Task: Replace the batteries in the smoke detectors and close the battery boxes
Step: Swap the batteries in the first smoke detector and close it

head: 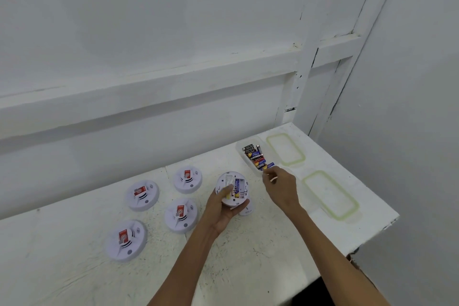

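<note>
The left hand (222,208) is gripping an upturned smoke detector (232,189) at centre frame, its thumb lying beside a battery (236,187) in the open bay. The right hand (280,184) is reaching to the near end of the clear battery box (239,148) right of centre. Its fingers are curling at the loose batteries (255,156); I cannot tell whether they are pinching one.

A scuffed white table (62,271) stands against a white panelled wall (149,20).

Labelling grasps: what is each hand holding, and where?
Left hand grips the open smoke detector around its rim, thumb on its back. Right hand is at the battery box; hold unclear.
</note>
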Action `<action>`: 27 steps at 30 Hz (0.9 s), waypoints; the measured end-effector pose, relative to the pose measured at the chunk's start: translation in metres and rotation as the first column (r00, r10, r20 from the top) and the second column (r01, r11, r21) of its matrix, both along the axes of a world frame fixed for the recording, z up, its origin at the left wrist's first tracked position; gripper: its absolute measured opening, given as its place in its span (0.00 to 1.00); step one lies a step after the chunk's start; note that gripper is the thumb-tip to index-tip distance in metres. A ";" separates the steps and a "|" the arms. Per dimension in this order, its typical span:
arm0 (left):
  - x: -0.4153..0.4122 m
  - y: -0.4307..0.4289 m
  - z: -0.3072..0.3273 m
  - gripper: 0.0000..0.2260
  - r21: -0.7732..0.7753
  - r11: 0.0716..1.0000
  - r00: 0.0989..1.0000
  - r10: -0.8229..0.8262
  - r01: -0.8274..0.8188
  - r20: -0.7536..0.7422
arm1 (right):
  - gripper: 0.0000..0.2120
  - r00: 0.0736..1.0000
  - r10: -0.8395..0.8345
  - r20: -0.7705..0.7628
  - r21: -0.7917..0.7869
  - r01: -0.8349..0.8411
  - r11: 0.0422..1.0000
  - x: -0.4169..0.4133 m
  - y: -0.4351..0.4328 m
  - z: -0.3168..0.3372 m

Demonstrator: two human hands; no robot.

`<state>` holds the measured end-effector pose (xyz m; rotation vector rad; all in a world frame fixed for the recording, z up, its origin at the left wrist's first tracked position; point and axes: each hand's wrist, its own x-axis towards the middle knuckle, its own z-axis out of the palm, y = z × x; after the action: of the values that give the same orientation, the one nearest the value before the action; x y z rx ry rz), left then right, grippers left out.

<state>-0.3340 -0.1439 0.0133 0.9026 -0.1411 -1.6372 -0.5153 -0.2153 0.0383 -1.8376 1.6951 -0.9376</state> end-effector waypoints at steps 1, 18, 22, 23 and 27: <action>0.000 0.000 0.002 0.24 0.016 1.000 1.000 0.009 -0.009 -0.021 | 0.04 0.995 0.102 0.015 -0.032 -0.102 0.994 0.005 0.004 0.007; 0.008 0.005 0.003 0.21 -0.027 0.999 0.999 0.024 -0.022 0.048 | 0.12 0.618 0.563 -0.548 0.050 -0.648 0.760 0.039 0.018 0.029; 0.013 0.009 0.001 0.19 -0.067 0.998 0.998 0.006 -0.002 0.064 | 0.12 0.534 0.544 -0.647 0.073 -0.667 0.741 0.049 0.018 0.023; 0.015 0.010 0.001 0.19 -0.079 0.997 0.997 -0.004 0.010 0.072 | 0.13 0.533 0.537 -0.654 0.060 -0.671 0.739 0.050 0.020 0.023; 0.018 0.010 0.000 0.19 -0.083 0.996 0.999 -0.023 0.027 0.049 | 0.17 0.558 0.495 -0.666 -0.044 -0.692 0.721 0.058 0.028 0.015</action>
<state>-0.3155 -0.1339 0.0134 0.8794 -0.2531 -1.6217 -0.4573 -0.1868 0.0532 -2.9146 1.0310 -0.2933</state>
